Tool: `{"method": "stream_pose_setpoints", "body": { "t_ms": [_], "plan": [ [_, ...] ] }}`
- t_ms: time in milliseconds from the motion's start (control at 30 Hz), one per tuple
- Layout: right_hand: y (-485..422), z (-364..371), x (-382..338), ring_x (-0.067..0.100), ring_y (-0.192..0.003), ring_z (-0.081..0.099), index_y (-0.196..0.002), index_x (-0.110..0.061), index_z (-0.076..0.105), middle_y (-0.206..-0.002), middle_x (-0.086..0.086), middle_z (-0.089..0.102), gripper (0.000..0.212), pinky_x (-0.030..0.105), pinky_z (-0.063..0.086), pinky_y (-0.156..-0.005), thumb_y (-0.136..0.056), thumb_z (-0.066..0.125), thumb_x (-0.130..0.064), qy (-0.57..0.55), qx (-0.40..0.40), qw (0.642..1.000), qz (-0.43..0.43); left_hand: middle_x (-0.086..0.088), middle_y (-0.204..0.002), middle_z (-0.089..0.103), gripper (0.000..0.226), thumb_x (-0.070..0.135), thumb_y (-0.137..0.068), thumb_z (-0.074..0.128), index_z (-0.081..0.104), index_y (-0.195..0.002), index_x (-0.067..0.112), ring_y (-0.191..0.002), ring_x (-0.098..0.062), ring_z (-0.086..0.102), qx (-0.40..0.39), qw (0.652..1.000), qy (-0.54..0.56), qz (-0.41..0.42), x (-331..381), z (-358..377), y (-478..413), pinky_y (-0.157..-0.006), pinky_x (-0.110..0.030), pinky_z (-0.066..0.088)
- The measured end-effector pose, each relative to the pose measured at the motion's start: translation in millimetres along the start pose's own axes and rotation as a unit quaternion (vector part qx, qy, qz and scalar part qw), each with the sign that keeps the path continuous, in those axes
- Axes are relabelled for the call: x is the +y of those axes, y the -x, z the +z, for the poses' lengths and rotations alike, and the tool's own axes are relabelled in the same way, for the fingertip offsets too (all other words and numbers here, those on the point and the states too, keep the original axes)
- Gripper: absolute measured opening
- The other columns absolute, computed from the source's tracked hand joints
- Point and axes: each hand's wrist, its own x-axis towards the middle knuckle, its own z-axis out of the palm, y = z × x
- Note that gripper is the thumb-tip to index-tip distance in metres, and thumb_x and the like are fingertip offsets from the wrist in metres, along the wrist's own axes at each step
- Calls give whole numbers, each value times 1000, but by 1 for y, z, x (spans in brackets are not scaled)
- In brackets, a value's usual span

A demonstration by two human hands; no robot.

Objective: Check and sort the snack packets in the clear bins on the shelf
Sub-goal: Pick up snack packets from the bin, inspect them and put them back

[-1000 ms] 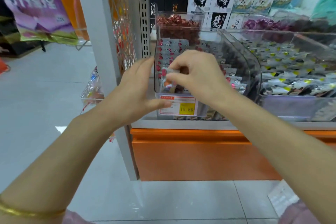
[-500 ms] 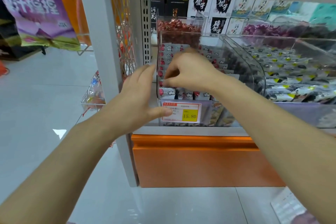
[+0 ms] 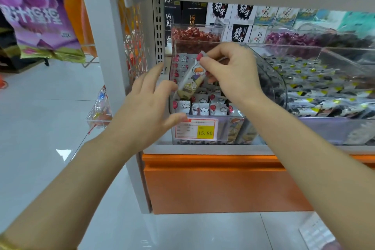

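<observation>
Sorting so far: early, by my judgement; one stray packet is in hand, and the other bins look undisturbed.
Left to do: put the stray in a matching bin (I cannot tell which), then check the rest.
Shelf (image 3: 203, 149): one level, carrying the clear bins.
Bins: four in view: front-left bin (image 3: 274, 83), front-right bin (image 3: 324, 128), rear-left bin (image 3: 194, 26) of red sweets, and rear-right bin (image 3: 304, 28) of purple ones.
Hands: two. The right hand (image 3: 233, 73) pinches the long packet's upper end. The left hand (image 3: 146, 107) is spread wide, holding nothing, just beside the front-left bin.
Small packets: too many to count. White-and-red packets (image 3: 203, 105) fill the front-left bin, black-and-yellow packets (image 3: 324, 87) the front-right.
Long packet (image 3: 191, 79): one, cartoon-printed, tilted, held above the white-and-red packets.
Price tag (image 3: 196, 129): one, on the front-left bin's face.
</observation>
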Motion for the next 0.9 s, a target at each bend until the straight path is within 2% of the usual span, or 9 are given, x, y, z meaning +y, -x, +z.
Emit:
{"method": "stream_pose_setpoints", "body": {
  "t_ms": [100, 167, 267, 367, 467, 600, 767, 900],
  "plan": [
    [4, 1, 4, 25, -75, 65, -76, -13, 62, -80, 7, 66, 11, 45, 55, -71, -87, 64, -14, -10, 7, 1000, 17, -6, -158, 3, 50, 55, -80, 44, 54, -117, 22, -142, -23, 1, -11, 998, -57, 11, 3, 0, -1, -112, -49, 17],
    [5, -1, 5, 25, -75, 66, -73, -16, 59, -83, 10, 67, 16, 41, 57, -67, -89, 63, -15, -28, 42, 998, 28, -9, -158, 6, 46, 49, -85, 43, 61, -112, 17, -143, -25, 0, -14, 996, -84, 22, 4, 3, -2, -113, -50, 17],
    [6, -7, 3, 24, -74, 67, -72, -18, 56, -84, 11, 67, 20, 29, 57, -60, -90, 60, -12, -69, 88, 993, 36, -10, -156, 13, 28, 35, -88, 54, 66, -100, 13, -143, -25, 2, 6, 999, -36, 17, 7, 4, -3, -113, -46, 12],
    [10, -15, 0, 17, -69, 66, -77, -11, 58, -82, 9, 66, 14, 22, 55, -59, -91, 58, -8, -101, 104, 989, 35, -10, -155, 20, 18, 27, -87, 59, 70, -94, 13, -143, -29, 6, 20, 1000, -9, 22, 7, 4, -2, -111, -49, 15],
    [18, -22, -1, 12, -64, 65, -80, -8, 58, -79, 6, 65, 12, 21, 55, -58, -91, 57, -8, -114, 100, 988, 35, -9, -156, 17, 21, 30, -88, 56, 69, -96, 15, -143, -28, 5, 14, 1000, -13, 13, 8, 4, -1, -111, -51, 16],
    [27, -32, 0, 16, -69, 68, -77, -14, 58, -81, 8, 66, 15, 25, 58, -62, -91, 58, -9, -110, 102, 988, 44, -9, -156, 17, 25, 32, -89, 54, 69, -103, 18, -143, -27, 5, 29, 1000, -8, 0, 8, 2, -2, -112, -49, 13],
    [40, -45, 2, 10, -63, 66, -77, -16, 59, -75, 2, 64, 17, 21, 56, -61, -91, 58, -8, -116, 106, 986, 47, -9, -156, 15, 28, 32, -90, 54, 66, -112, 18, -143, -25, 3, 21, 1000, -18, -7, 7, 4, -4, -113, -48, 12],
    [50, -52, 10, 13, -69, 68, -79, -16, 61, -79, 4, 66, 14, 26, 57, -65, -92, 58, -11, -123, 117, 983, 64, -10, -156, 17, 29, 31, -90, 55, 65, -113, 18, -143, -27, 4, 24, 1000, -19, -8, 7, 5, -4, -113, -48, 12]
  ]
}}
